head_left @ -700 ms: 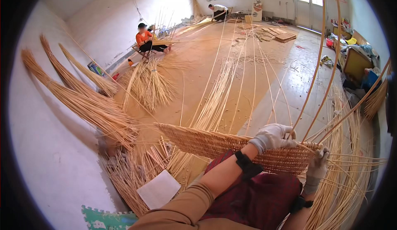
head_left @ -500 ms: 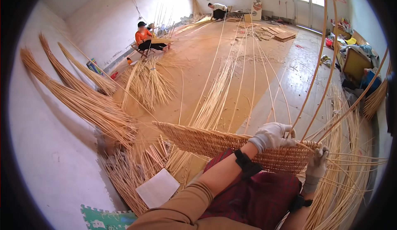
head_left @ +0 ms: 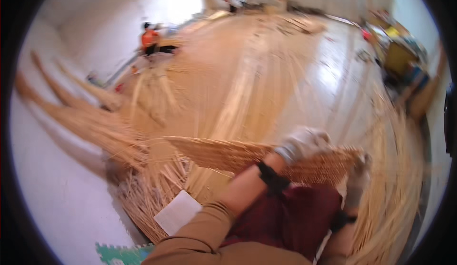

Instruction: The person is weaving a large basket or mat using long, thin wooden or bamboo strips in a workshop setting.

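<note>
A curved, woven wicker piece (head_left: pixel 214 153) lies crosswise above my lap, which is in dark red cloth. My left hand (head_left: pixel 307 141), in a pale glove, is closed over its upper edge toward the right part. At the right end my right hand (head_left: pixel 359 172), also gloved, grips the weave from the side, its fingers blurred and partly hidden. Long pale rods (head_left: pixel 390 184) fan out beside my right hand. The whole picture is smeared by motion, so individual rods at the hands are indistinct.
Wicker bundles (head_left: pixel 76 112) lean along the left wall, above a white sheet (head_left: pixel 177 211) and a green mat (head_left: pixel 121 253). Two people work farther off, one in orange (head_left: pixel 149 39), one bent over (head_left: pixel 233 4). Loose rods (head_left: pixel 238 108) cover the floor ahead; clutter (head_left: pixel 400 60) lines the right wall.
The view has shifted and blurred: room, hands and woven piece now sit higher and farther left in the picture. Both hands remain on the weave.
</note>
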`<state>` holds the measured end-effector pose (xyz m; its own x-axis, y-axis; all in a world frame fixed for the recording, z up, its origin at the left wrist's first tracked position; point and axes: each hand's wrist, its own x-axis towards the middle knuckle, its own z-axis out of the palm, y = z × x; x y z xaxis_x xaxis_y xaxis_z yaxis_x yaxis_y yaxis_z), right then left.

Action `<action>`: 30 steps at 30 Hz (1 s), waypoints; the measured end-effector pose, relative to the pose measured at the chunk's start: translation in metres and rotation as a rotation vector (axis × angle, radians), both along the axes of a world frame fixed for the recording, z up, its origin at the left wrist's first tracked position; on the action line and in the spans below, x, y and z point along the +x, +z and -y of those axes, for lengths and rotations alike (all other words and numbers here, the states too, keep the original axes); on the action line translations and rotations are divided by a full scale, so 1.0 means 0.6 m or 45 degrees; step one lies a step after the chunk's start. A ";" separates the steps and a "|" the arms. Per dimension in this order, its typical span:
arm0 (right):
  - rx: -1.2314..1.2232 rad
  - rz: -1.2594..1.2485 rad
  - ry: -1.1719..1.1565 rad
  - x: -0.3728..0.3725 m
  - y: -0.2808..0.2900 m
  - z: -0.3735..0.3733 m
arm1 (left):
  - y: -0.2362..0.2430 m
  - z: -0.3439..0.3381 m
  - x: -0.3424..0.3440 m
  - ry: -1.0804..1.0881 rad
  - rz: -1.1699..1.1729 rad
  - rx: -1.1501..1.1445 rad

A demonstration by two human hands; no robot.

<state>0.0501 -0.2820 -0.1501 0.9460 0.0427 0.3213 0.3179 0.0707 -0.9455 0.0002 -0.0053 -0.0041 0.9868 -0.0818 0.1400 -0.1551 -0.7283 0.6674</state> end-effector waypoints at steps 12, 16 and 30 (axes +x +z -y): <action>1.055 -0.300 0.155 -0.015 0.053 -0.027 | 0.028 0.017 0.056 -0.503 0.176 0.213; 0.719 -0.293 -0.114 -0.014 0.063 -0.017 | 0.012 0.045 0.051 -0.376 0.063 0.095; 0.557 -0.302 -0.083 -0.007 0.078 -0.018 | 0.020 0.071 0.058 -0.134 -0.256 0.312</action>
